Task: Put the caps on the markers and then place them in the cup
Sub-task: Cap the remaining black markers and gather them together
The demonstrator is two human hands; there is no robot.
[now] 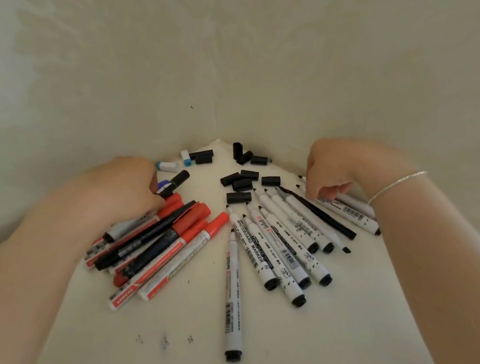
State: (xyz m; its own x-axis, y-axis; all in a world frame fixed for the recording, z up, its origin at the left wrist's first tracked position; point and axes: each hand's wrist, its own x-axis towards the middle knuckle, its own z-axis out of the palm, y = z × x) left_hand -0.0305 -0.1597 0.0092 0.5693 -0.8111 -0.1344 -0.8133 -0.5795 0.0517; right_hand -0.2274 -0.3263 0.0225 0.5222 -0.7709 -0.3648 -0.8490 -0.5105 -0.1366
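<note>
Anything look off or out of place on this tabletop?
No cup shows anywhere in the view, though the markers should go in one. Dark ink smudges dot the white table near its front. The uncapped markers and loose black caps suit the task.

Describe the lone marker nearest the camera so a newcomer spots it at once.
Start at the fan of uncapped white markers right of centre on the table. The lone marker lies at the fan's left edge, reaching closest to the camera. It is the thinnest and apart from the rest.
</note>
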